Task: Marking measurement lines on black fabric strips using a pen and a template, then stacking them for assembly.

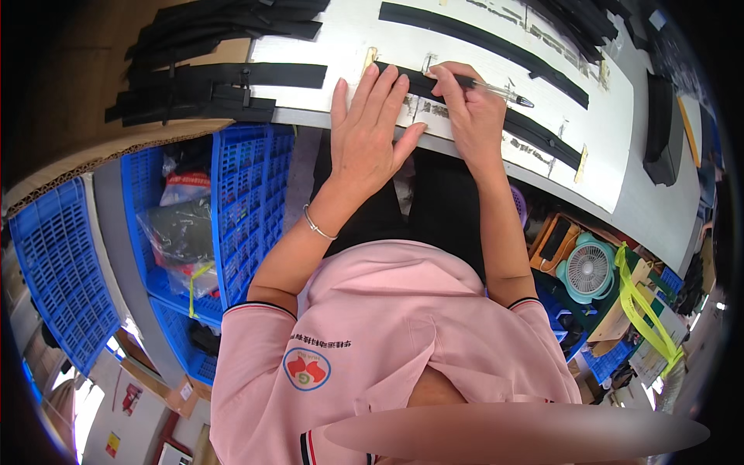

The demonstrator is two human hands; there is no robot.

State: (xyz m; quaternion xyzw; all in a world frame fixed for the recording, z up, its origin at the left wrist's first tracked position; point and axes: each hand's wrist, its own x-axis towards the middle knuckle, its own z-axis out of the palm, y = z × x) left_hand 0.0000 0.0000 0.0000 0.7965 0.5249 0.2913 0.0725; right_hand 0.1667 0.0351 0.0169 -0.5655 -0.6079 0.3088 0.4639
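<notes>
A long black fabric strip (542,137) lies slantwise across the white board (604,167) on the table. My left hand (364,128) rests flat near the strip's left end, fingers stretched out and fingertips on it, holding nothing. Just to its right, my right hand (474,116) is closed round a clear-barrelled pen (504,93). The pen's dark end sticks out to the right past my knuckles; its other end is hidden by my fingers over the strip. Farther back on the board lies a second black strip (480,44).
Black strips lie piled (221,31) at the far left, with more strips (209,94) nearer. A long black object (663,128) sits at the right. Blue plastic crates (252,194) holding bagged items stand below left. A small teal fan (589,267) stands below right.
</notes>
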